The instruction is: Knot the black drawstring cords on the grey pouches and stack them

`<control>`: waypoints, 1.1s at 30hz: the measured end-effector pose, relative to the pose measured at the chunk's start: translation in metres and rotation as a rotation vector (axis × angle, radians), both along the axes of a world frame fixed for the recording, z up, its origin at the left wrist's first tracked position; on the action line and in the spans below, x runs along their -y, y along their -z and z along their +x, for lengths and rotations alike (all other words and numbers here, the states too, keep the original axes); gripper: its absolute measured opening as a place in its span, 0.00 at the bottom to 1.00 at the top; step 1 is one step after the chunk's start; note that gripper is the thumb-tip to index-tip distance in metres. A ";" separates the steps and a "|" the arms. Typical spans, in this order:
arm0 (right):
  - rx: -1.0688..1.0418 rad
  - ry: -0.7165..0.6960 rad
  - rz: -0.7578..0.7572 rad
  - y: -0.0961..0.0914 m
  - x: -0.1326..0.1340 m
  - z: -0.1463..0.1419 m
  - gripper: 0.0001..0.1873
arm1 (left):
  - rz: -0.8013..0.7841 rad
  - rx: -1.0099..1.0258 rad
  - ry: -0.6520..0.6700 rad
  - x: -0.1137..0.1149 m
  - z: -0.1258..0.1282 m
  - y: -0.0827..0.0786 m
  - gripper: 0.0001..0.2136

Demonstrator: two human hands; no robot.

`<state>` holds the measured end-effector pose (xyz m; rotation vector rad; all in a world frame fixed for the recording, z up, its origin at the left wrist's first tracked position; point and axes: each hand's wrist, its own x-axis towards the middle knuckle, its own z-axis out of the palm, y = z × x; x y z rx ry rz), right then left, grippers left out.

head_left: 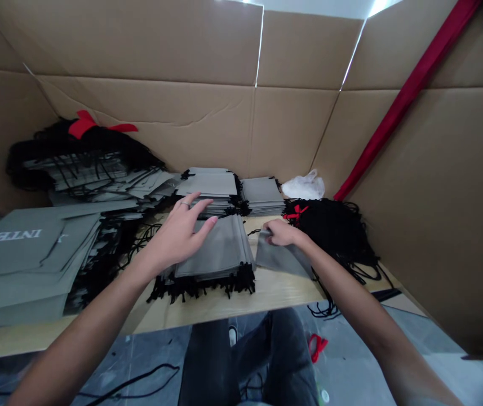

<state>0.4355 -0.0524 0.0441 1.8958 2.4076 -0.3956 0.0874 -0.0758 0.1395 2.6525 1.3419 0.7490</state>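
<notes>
My left hand [186,228] is open, its fingers spread above the left side of a stack of flat grey bags [220,248]. Short black cord ends stick out along that stack's near edge. To the right of the stack, my right hand [281,232] is closed on the far edge of a single grey bag [281,256], which lies on the wooden table [220,310]. A bit of black cord shows beside its fingers. Close to my right wrist lies a bundle of black cords [329,228] tied with a red ribbon [296,213].
Two more stacks of grey bags [209,183] [262,194] stand behind. Larger printed grey bags [13,242] cover the left end, below a heap of black cords [89,146] with red ribbon. A white plastic bag [304,186] lies by the cardboard wall [182,124]. Red scissors [317,347] are on the floor.
</notes>
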 end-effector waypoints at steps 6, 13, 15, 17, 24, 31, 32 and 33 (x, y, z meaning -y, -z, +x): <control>-0.051 0.062 0.163 -0.007 -0.005 -0.004 0.18 | 0.150 0.212 0.090 0.018 0.008 -0.056 0.20; 0.130 0.240 0.273 -0.020 -0.053 -0.010 0.20 | 0.245 0.591 0.120 0.055 -0.006 -0.087 0.07; 0.181 0.251 0.261 -0.025 -0.072 -0.012 0.20 | 0.278 0.681 0.098 0.066 -0.011 -0.087 0.07; 0.225 0.251 0.230 -0.029 -0.090 -0.016 0.20 | 0.271 0.750 0.053 0.074 -0.014 -0.084 0.07; 0.305 0.199 0.132 -0.045 -0.125 -0.027 0.20 | 0.295 0.736 0.057 0.071 -0.023 -0.081 0.07; 0.252 0.289 0.329 -0.065 -0.109 -0.043 0.20 | 0.360 0.652 0.054 0.070 -0.025 -0.084 0.08; 0.236 0.324 0.380 -0.072 -0.104 -0.044 0.20 | 0.363 0.668 0.061 0.072 -0.024 -0.083 0.08; 0.220 0.364 0.438 -0.081 -0.097 -0.044 0.19 | 0.361 0.674 0.082 0.072 -0.025 -0.082 0.08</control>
